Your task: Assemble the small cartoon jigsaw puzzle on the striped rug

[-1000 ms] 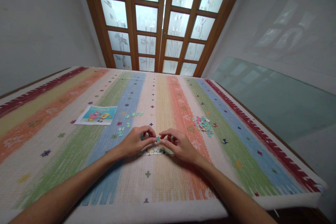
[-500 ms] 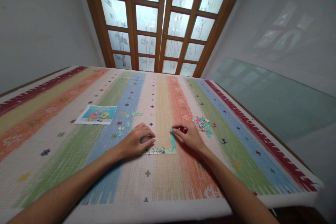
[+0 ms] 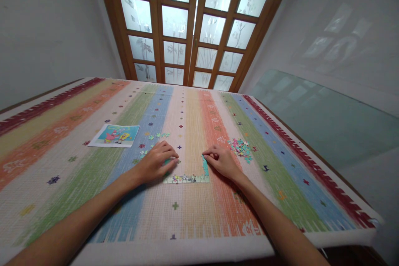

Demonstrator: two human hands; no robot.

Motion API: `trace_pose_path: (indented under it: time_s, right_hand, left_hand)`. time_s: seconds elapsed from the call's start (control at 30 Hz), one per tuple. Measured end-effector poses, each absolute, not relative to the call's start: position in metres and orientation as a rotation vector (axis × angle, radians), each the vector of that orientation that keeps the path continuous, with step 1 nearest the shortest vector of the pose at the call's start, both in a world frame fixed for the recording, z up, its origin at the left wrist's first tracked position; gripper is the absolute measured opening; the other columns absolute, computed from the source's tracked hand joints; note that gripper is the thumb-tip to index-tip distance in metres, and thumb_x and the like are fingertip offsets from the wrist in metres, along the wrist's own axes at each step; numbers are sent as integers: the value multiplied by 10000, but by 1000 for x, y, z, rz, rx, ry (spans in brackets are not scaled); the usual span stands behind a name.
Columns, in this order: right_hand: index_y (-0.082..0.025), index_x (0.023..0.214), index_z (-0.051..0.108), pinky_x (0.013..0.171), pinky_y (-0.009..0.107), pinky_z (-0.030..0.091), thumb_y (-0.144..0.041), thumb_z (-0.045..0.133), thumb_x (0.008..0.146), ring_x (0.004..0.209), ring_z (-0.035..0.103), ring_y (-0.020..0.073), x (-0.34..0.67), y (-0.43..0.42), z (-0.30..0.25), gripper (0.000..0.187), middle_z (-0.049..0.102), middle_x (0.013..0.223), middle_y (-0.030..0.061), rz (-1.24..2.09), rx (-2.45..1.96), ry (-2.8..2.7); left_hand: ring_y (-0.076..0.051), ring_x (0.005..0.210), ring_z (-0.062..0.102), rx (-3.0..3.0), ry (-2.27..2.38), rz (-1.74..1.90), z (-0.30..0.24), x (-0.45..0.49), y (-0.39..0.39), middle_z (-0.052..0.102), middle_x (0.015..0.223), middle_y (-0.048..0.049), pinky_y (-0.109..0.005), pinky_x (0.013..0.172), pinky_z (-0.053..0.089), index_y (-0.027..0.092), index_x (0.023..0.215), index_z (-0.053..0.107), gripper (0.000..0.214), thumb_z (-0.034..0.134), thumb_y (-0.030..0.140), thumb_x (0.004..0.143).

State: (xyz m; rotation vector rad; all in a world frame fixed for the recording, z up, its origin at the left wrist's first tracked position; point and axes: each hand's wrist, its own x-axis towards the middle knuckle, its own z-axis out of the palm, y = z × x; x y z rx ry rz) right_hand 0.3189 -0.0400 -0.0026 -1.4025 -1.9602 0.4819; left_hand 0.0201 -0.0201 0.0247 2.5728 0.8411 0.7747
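A partly joined jigsaw lies on the striped cloth: a bottom row of pieces (image 3: 186, 179) and a short teal column (image 3: 205, 169) rising from its right end. My left hand (image 3: 155, 162) rests at the row's left end, fingers curled together over a teal piece that shows beneath them. My right hand (image 3: 222, 161) sits to the right of the column, its fingertips pinched on the column's top piece (image 3: 204, 158). A few loose pieces (image 3: 143, 154) lie just beyond my left hand.
A heap of loose jigsaw pieces (image 3: 241, 148) lies right of my right hand. A printed cartoon picture (image 3: 114, 135) lies at the left, with some teal pieces (image 3: 158, 135) near it. The striped cloth (image 3: 77, 166) covers the table; wooden glazed doors (image 3: 187, 29) stand behind.
My hands parted from the middle: the right carried a teal piece to the column's top and pressed there, and the left slid slightly left and away along the cloth.
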Motion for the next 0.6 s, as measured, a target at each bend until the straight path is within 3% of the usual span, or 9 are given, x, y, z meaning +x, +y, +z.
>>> trace_pose_path:
  time_s: [0.27, 0.47, 0.6]
  right_hand:
    - [-195, 936, 808, 736, 318, 465, -182, 654, 891, 722, 588, 173, 317, -42, 0, 161, 665, 839, 43, 486, -1402, -1980]
    - [-187, 965, 801, 737, 321, 458, -188, 640, 906, 732, 584, 172, 317, -43, 1, 172, 646, 848, 43, 499, -1415, -2008]
    - [-168, 980, 791, 742, 326, 469, -213, 629, 918, 747, 591, 178, 318, -43, -1, 180, 650, 857, 51, 527, -1393, -1997]
  left_hand:
    - [-266, 956, 618, 2552, 1266, 1032, 38, -28, 13, 737, 942, -68, -429, 937, 482, 218, 964, 703, 241, 487, 326, 978]
    - [-295, 1037, 618, 2593, 1317, 741, 34, -69, 35, 746, 1040, -80, -474, 996, 472, 231, 999, 729, 250, 522, 334, 905]
    - [-288, 992, 631, 2606, 1192, 594, 34, -83, 38, 732, 1003, -96, -446, 941, 493, 229, 964, 755, 275, 532, 359, 869]
